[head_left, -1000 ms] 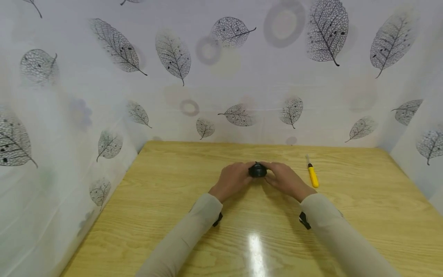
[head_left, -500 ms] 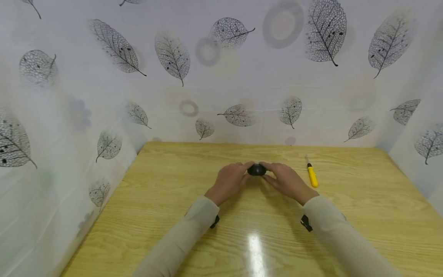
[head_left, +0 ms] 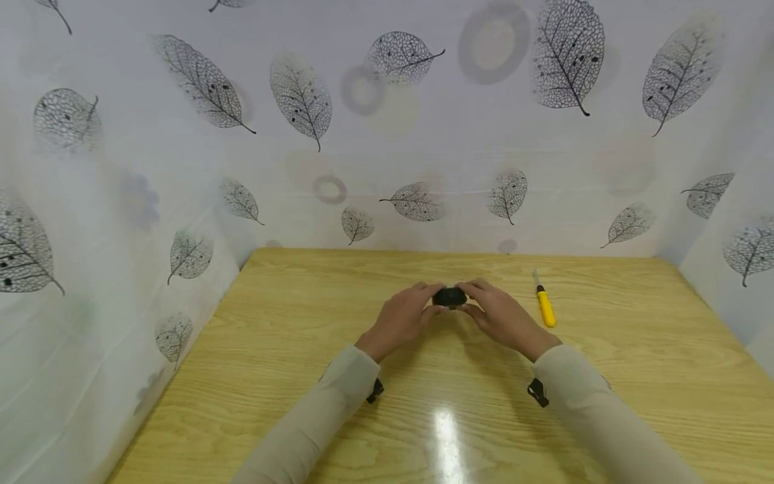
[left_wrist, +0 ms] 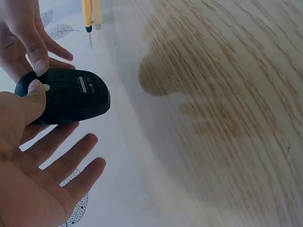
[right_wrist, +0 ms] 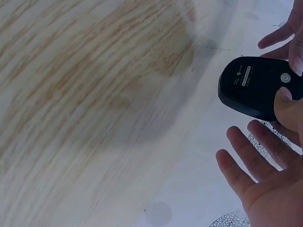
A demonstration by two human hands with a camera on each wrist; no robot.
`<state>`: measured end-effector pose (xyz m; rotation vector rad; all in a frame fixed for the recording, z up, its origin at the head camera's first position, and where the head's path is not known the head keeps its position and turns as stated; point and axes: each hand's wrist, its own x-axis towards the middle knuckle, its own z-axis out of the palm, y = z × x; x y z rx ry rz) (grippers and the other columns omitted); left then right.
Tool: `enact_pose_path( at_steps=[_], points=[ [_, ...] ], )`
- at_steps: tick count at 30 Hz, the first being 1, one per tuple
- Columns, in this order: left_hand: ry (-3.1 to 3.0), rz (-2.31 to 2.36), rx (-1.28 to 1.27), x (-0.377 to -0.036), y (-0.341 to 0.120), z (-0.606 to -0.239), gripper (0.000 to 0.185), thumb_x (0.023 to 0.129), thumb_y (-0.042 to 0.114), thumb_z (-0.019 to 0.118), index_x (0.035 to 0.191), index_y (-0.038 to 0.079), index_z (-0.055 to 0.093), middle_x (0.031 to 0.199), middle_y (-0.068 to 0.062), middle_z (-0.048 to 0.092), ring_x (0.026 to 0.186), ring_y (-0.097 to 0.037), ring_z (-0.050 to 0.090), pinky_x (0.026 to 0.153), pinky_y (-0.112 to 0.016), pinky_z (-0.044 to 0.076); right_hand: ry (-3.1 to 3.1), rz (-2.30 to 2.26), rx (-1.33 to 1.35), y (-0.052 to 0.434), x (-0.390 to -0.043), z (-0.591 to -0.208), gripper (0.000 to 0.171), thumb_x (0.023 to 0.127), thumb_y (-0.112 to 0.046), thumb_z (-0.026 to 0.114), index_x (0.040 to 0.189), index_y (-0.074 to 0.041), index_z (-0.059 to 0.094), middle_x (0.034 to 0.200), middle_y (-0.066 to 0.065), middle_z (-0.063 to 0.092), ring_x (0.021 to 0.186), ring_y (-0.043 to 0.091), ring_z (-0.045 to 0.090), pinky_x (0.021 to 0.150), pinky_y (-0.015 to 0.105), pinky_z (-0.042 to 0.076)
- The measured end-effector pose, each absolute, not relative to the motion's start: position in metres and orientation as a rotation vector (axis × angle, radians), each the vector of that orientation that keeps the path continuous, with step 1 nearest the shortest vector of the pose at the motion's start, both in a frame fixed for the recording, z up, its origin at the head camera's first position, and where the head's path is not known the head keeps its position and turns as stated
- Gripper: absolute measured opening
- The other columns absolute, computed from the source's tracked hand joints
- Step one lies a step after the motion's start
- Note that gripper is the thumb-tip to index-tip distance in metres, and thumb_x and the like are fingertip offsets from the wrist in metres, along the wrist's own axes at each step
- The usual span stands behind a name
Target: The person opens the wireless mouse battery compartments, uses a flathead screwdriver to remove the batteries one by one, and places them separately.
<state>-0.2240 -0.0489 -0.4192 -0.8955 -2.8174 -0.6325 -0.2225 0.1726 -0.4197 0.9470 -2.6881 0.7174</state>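
Note:
A black computer mouse (head_left: 449, 296) is held just above the wooden table (head_left: 635, 349), between both hands. My left hand (head_left: 404, 314) grips its left end and my right hand (head_left: 498, 312) grips its right end. In the left wrist view the mouse (left_wrist: 71, 97) shows its underside, with my left hand's (left_wrist: 33, 156) thumb pressed on it and the other fingers spread straight below. In the right wrist view the mouse (right_wrist: 253, 87) also shows its labelled underside, with my right hand's (right_wrist: 270, 161) thumb on it and the fingers stretched out beneath.
A small yellow-handled screwdriver (head_left: 546, 306) lies on the table to the right of my right hand, also seen as the screwdriver (left_wrist: 87, 14) in the left wrist view. Leaf-patterned white sheets (head_left: 387, 134) wall the table at the back and both sides.
Both hands have stayed at the middle of the table and tilted the mouse slightly between them. The screwdriver has not moved.

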Motion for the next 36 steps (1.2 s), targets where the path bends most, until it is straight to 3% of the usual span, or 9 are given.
enact_pose_path(
  at_steps=[7, 14, 23, 31, 36],
  points=[
    [-2.801, -0.904, -0.940, -0.226, -0.048, -0.419, 0.040, 0.102, 0.031, 0.059, 0.138, 0.011, 0.060, 0.129, -0.005, 0.067, 0.117, -0.021, 0.064, 0.097, -0.038, 0.056, -2.750, 0.968, 0.962, 0.171, -0.222, -0.419, 0.031, 0.101, -0.001, 0.060, 0.131, 0.005, 0.058, 0.121, 0.021, 0.067, 0.109, 0.035, 0.067, 0.089, 0.051, 0.059],
    [-2.802, -1.161, -0.903, -0.225, -0.047, -0.417, 0.033, 0.105, 0.028, 0.056, 0.134, 0.015, 0.063, 0.123, -0.002, 0.070, 0.110, -0.016, 0.067, 0.092, -0.033, 0.057, -2.765, 1.155, 0.943, 0.170, -0.221, -0.419, 0.026, 0.106, -0.005, 0.050, 0.130, 0.003, 0.058, 0.113, 0.017, 0.067, 0.093, 0.027, 0.067, 0.074, 0.037, 0.058],
    [-2.856, -1.321, -0.828, -0.224, -0.046, -0.418, 0.042, 0.107, 0.034, 0.051, 0.143, 0.015, 0.057, 0.129, -0.005, 0.067, 0.108, -0.018, 0.067, 0.092, -0.032, 0.058, -2.786, 1.258, 0.868, 0.169, -0.219, -0.423, 0.034, 0.108, -0.010, 0.049, 0.136, 0.007, 0.054, 0.122, 0.025, 0.065, 0.106, 0.035, 0.068, 0.085, 0.048, 0.061],
    [-2.899, -1.398, -0.706, -0.225, -0.045, -0.423, 0.050, 0.107, 0.040, 0.049, 0.149, 0.013, 0.051, 0.138, -0.009, 0.062, 0.112, -0.024, 0.066, 0.096, -0.040, 0.056, -2.770, 1.341, 0.814, 0.167, -0.218, -0.429, 0.036, 0.109, -0.017, 0.049, 0.139, 0.002, 0.054, 0.114, 0.018, 0.069, 0.082, 0.022, 0.065, 0.066, 0.032, 0.056],
    [-2.896, -1.433, -0.653, -0.223, -0.045, -0.423, 0.051, 0.108, 0.041, 0.046, 0.151, 0.014, 0.049, 0.142, -0.008, 0.058, 0.115, -0.023, 0.062, 0.097, -0.042, 0.055, -2.766, 1.369, 0.779, 0.165, -0.217, -0.431, 0.041, 0.109, -0.019, 0.049, 0.142, 0.005, 0.050, 0.119, 0.023, 0.067, 0.089, 0.022, 0.070, 0.071, 0.035, 0.060]
  ],
)
